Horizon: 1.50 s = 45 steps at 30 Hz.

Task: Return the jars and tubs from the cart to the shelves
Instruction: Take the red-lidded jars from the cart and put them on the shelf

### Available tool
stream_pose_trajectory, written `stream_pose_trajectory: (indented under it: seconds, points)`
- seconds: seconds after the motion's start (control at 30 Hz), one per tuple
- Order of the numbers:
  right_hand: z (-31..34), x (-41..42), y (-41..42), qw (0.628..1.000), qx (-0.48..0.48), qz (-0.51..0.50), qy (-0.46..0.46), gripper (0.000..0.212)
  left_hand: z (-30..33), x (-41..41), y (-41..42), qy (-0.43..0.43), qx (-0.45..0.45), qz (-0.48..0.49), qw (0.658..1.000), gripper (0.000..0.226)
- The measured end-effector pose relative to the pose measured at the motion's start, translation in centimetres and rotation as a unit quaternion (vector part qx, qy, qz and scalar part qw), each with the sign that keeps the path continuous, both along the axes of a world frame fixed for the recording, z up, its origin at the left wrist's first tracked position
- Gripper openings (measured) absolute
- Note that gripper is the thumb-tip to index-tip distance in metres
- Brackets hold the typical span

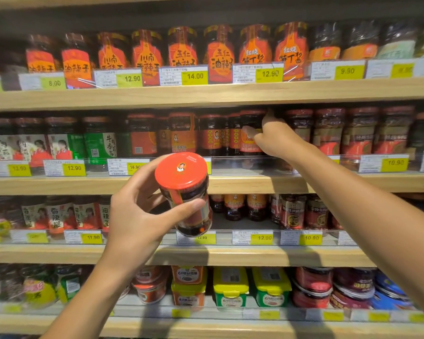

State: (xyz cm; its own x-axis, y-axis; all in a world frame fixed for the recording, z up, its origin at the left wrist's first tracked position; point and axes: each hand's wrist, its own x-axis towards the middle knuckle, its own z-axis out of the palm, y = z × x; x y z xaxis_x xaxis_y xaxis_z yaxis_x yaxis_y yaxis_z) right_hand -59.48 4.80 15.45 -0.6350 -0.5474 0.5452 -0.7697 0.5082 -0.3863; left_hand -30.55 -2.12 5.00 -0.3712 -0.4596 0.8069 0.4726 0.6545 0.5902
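My left hand [137, 211] grips a glass jar of dark chili sauce [185, 194] with a red lid and red label, held tilted in front of the shelves. My right hand [271, 135] reaches onto the second shelf [230, 183] and grips a similar red-labelled jar [249, 133] standing among others, thumb across its front and fingers behind it. The cart is out of view.
Wooden shelves carry rows of sauce jars behind clear plastic rails with yellow price tags. The top shelf [206, 94] holds orange-labelled jars. The third shelf [255, 255] has a gap behind my left hand's jar. Yellow-lidded tubs [230, 287] and flat tins sit on the bottom shelf.
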Motion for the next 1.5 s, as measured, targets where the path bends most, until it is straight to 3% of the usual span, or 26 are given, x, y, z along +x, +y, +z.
stream_pose_trajectory:
  seconds: [0.1, 0.2, 0.37, 0.5, 0.8, 1.07, 1.5]
  points:
    - [-0.2, 0.4, 0.9, 1.000, -0.004, 0.013, 0.016, 0.067, 0.9, -0.3, 0.0, 0.003, -0.001, -0.009, 1.000, 0.075]
    - [-0.7, 1.6, 2.4, 0.999, 0.000, 0.016, 0.037, 0.037, 2.1, -0.8, -0.1, 0.019, 0.002, -0.003, 1.000, 0.070]
    - [-2.2, 4.2, 5.4, 0.995, -0.018, 0.054, 0.081, 0.065, 5.2, -2.4, -1.0, 0.079, 0.001, 0.006, 0.997, 0.073]
    - [-3.1, 5.7, 8.1, 0.991, -0.048, 0.080, 0.096, 0.076, 7.7, -4.5, -2.4, 0.095, -0.018, 0.033, 0.995, 0.078]
    - [-4.4, 5.7, 11.0, 0.985, -0.098, 0.093, 0.108, 0.067, 7.8, -9.0, -3.2, 0.091, -0.078, 0.104, 0.987, 0.078]
    - [-5.1, 5.1, 11.5, 0.978, -0.141, 0.117, 0.098, 0.061, 6.2, -10.5, -3.5, 0.122, -0.068, 0.100, 0.985, 0.079]
    - [-6.1, 4.7, 11.4, 0.979, -0.137, 0.108, 0.101, 0.055, 7.2, -13.2, -4.7, -0.014, -0.037, 0.197, 0.980, 0.073]
